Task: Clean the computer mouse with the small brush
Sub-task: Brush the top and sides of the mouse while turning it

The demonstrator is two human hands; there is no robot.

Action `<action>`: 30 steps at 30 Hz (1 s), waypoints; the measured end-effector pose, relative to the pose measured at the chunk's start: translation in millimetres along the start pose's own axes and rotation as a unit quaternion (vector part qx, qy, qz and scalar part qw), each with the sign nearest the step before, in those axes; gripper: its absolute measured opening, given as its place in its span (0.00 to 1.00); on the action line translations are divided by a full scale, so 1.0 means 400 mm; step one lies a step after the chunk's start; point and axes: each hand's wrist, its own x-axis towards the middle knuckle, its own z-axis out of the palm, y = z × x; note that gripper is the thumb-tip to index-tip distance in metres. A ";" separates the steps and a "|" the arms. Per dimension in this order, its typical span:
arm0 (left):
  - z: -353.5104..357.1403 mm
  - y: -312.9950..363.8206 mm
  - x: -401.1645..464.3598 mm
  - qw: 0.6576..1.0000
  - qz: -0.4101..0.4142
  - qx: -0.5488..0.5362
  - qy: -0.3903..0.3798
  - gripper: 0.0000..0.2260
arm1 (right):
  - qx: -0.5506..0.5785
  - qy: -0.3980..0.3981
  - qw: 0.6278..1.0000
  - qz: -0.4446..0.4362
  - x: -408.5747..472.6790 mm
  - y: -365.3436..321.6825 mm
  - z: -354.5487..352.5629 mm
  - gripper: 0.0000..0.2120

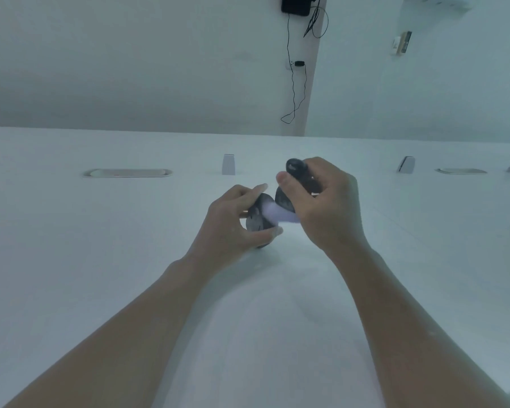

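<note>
My left hand [233, 222] grips a dark computer mouse [258, 220], tilted on its side just above the white table [130, 260]. My right hand [327, 204] is closed around a small brush [295, 167] with a dark handle. The brush's pale bristles [280, 214] lie blurred across the mouse's surface. The handle's rounded top sticks out above my right thumb. Most of the handle is hidden inside my fist.
A long oval cable slot [127, 172] sits in the table at the far left, another [461, 171] at the far right. Small grey brackets [228, 164] [406, 164] stand along the table's middle line. A black box with cables [295, 5] hangs on the wall.
</note>
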 end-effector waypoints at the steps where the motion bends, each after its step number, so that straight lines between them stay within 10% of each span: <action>1: 0.001 0.003 0.001 1.000 -0.002 0.002 -0.004 0.30 | 0.003 0.011 1.000 -0.009 -0.001 -0.005 0.002 0.09; 7: 0.004 0.005 0.005 1.000 0.004 -0.005 -0.008 0.24 | 0.023 -0.085 0.996 0.018 -0.006 -0.007 0.000 0.07; 14: -0.003 0.011 0.003 0.996 -0.080 -0.039 -0.010 0.43 | 0.027 -0.022 0.999 0.025 -0.002 -0.005 0.016 0.03; 30: -0.002 0.022 0.001 0.995 -0.072 -0.067 -0.032 0.41 | 0.066 -0.020 0.992 0.105 0.011 0.003 0.008 0.07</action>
